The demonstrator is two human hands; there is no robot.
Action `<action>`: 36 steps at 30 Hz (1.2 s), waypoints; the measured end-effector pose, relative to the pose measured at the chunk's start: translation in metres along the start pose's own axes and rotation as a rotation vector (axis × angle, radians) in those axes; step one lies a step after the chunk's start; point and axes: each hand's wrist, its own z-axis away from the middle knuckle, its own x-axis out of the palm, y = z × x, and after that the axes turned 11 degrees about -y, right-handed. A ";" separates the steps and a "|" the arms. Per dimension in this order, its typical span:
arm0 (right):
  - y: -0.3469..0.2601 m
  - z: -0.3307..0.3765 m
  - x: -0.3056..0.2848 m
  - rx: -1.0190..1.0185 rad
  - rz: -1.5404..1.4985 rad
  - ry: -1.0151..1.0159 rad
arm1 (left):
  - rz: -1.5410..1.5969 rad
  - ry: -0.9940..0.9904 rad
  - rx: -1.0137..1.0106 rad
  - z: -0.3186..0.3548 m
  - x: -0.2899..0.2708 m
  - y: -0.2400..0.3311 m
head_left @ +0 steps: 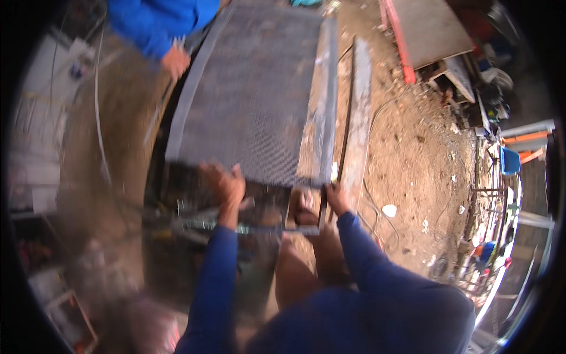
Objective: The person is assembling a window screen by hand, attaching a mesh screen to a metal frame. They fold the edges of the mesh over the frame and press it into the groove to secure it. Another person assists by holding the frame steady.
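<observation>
A dark grey mesh panel with a lighter metal frame stretches away from me over a work surface. My left hand is at the panel's near edge, with thumb and fingers apart; whether it touches the mesh is blurred. At the near right corner my right hand has its fingers closed on the frame's metal edge. Under the panel's right side shows a worn wooden board. Another person's hand, below a blue sleeve, is beside the panel's far left edge.
A long plank runs along the panel's right side. Dirt floor with cables and scraps lies beyond it. At the upper right stands a board with a red edge bar. A blue basin is at far right.
</observation>
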 end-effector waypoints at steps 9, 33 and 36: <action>-0.042 0.004 -0.063 -0.030 -0.080 -0.365 | -0.094 -0.313 0.045 0.077 0.028 0.060; -0.063 -0.054 -0.112 -0.124 0.183 -0.684 | 0.888 -0.092 -1.012 0.041 0.059 0.153; -0.072 -0.054 -0.112 -0.161 0.280 -0.681 | 0.761 -0.120 -0.950 0.042 0.063 0.147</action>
